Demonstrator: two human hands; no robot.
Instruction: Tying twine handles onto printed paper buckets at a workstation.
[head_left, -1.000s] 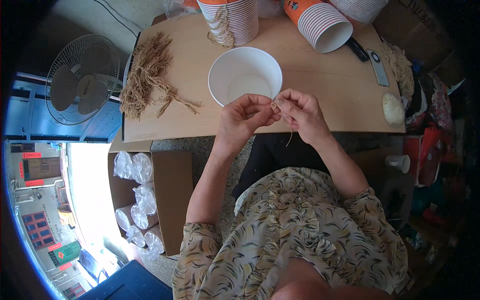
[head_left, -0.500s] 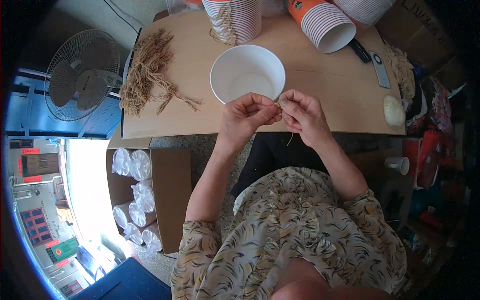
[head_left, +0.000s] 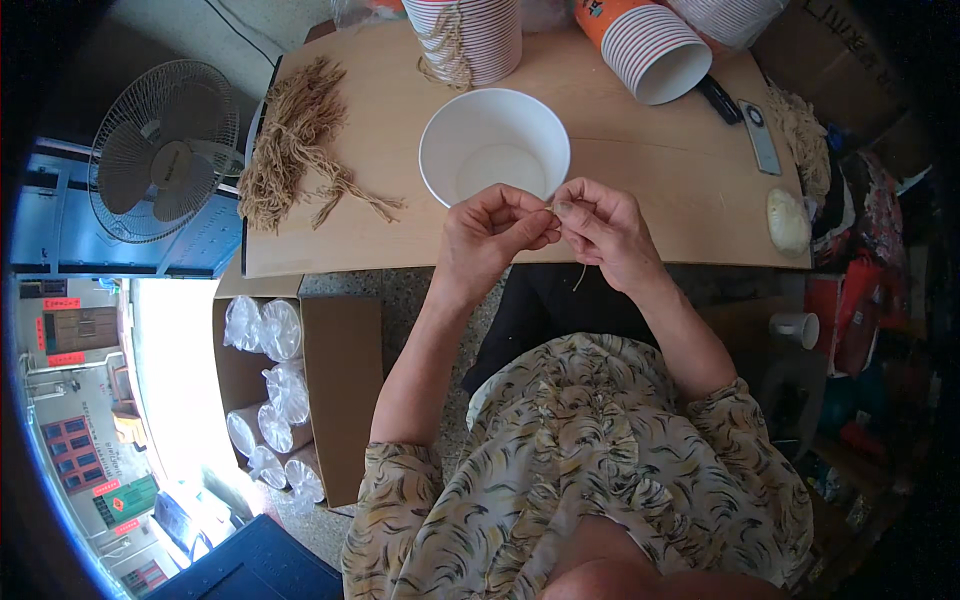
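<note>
Just past the table's near edge, my left hand (head_left: 497, 235) and my right hand (head_left: 610, 235) meet, fingertips pinched together. Between them is a thin tan string (head_left: 580, 278); its loose end dangles under the right hand, and most of it is hidden by the fingers. Directly beyond the hands stands a white paper tub (head_left: 440, 150), its open mouth up and nothing visible inside. A loose bundle of tan knotted strings (head_left: 290, 150) lies at the table's left, some strands trailing toward the tub.
Stacked tubs (head_left: 495, 45) stand at the back with strings (head_left: 452, 55) draped on them. Another stack (head_left: 655, 60) lies tilted, near a phone (head_left: 760, 138) and a cream rounded lump (head_left: 788, 222). Below left, a cardboard box (head_left: 345, 390) holds plastic-wrapped stacks; a fan (head_left: 165, 150) is beside the table.
Both hands have shifted very slightly, still pinching the string at the same place. Nothing else has visibly moved.
</note>
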